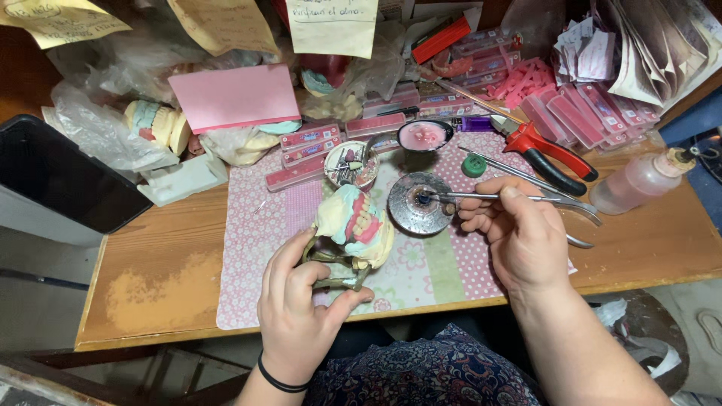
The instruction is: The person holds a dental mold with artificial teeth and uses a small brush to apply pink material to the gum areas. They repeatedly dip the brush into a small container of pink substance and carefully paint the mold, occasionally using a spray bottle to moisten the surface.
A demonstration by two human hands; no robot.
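Observation:
My left hand (301, 301) grips the metal frame of a dental articulator that carries a plaster model with pink wax and a row of teeth (355, 222). It sits on the patterned pink mat (256, 248). My right hand (519, 233) holds a thin metal instrument (481, 196) like a pen. The tip of that instrument rests in the middle of a small round metal dish (419, 204) just right of the model.
Red-handled pliers (549, 150), a second metal tool (511, 171), a green cap (473, 165), a bowl of pink material (423, 135), a cup of burs (350, 164), pink tooth boxes (579, 105), a squeeze bottle (639, 180), plaster casts (158, 124) and a black bin (60, 177) crowd the wooden desk (150, 278).

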